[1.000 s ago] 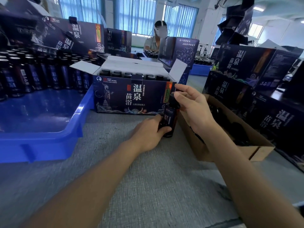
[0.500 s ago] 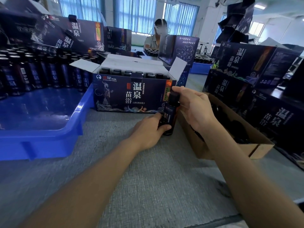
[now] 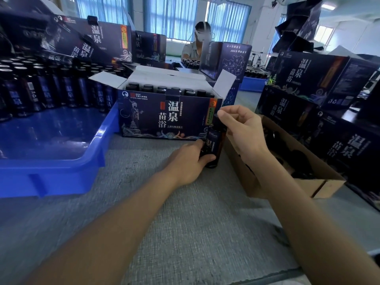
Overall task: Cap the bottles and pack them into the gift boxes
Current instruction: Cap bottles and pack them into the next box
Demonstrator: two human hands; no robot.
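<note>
A small dark bottle stands upright on the grey table, just in front of the right corner of an open dark gift box. My left hand grips the bottle's lower body. My right hand pinches the black cap on the bottle's neck with thumb and fingers. The gift box holds rows of capped bottles, its white flaps folded out.
A blue plastic tray at left holds several dark bottles along its far side. A brown cardboard box of black caps sits at right. Closed gift boxes are stacked at right and behind. Another person sits across the table.
My right hand has turned on the cap, its fingers shifting round the bottle's top. The bottle and my left hand stay in place.
</note>
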